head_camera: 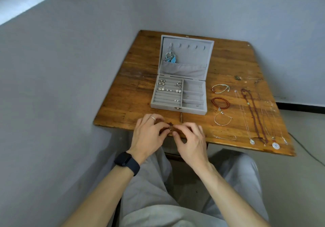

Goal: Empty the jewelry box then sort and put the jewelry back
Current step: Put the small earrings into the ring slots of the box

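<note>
Jewelry box (175,110) sits open toward the far side of the wooden table (133,94), its grey lid (191,57) tilted back. A small metal tag (187,36) on the lid's top edge is too small to read. A blue feather earring (169,56) hangs from the lid's leftmost hook, its lower end tucked into the fabric pocket. Pearl and silver earrings (161,82) sit in the padded rows on the left side of the tray.

At the table's near edge, the left hand (149,132) and the right hand (192,139) both pinch a small brown piece (170,128). Fingers hide most of it, so what it is cannot be told. A ring (152,118) and a dark watch (127,160) are on the left hand and wrist.

Right of the box lie a cord bracelet (220,88), a red bead bracelet (220,102), a thin silver bracelet (223,119), and a long brown bead necklace (253,114) among faint, hard-to-trace chains.
</note>
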Motion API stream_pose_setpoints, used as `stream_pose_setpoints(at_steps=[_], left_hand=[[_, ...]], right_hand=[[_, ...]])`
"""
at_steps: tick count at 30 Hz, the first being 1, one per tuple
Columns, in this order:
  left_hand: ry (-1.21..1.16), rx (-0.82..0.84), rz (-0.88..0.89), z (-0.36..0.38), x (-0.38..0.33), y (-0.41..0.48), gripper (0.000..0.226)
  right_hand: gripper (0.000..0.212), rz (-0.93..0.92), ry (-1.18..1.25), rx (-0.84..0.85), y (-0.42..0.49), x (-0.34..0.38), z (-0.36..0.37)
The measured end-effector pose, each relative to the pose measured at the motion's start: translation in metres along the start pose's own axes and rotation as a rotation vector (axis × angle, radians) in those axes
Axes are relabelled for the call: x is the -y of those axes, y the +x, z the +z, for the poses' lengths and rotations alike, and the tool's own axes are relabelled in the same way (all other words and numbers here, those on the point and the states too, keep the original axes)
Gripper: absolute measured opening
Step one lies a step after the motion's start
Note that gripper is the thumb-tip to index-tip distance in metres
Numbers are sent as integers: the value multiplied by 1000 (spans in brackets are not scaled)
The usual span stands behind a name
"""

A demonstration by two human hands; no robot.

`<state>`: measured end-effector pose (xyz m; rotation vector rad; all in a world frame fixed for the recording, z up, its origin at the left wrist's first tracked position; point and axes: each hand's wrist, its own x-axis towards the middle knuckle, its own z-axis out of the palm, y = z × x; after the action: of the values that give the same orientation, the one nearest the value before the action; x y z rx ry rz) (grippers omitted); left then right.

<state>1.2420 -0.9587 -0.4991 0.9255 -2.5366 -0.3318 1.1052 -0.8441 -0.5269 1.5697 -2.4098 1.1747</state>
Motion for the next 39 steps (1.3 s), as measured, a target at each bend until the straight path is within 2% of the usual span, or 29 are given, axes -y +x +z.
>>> stream_pose_setpoints(at_steps=[11, 21, 28, 35, 39], left_hand=[[0, -52, 2, -3, 6, 3, 11], [-117, -76, -154, -40, 22, 41, 16], [6, 65, -125, -54, 34, 99, 21], [229, 292, -26, -52, 37, 131, 15], [279, 345, -17, -49, 34, 138, 15]], right_hand=[[22, 16, -36, -5, 4, 7, 5], [16, 110, 34, 35, 10, 8, 4], [14, 243, 273, 232, 29, -3, -18], [14, 255, 290, 305, 29, -4, -23], [13, 255, 303, 324, 29, -5, -25]])
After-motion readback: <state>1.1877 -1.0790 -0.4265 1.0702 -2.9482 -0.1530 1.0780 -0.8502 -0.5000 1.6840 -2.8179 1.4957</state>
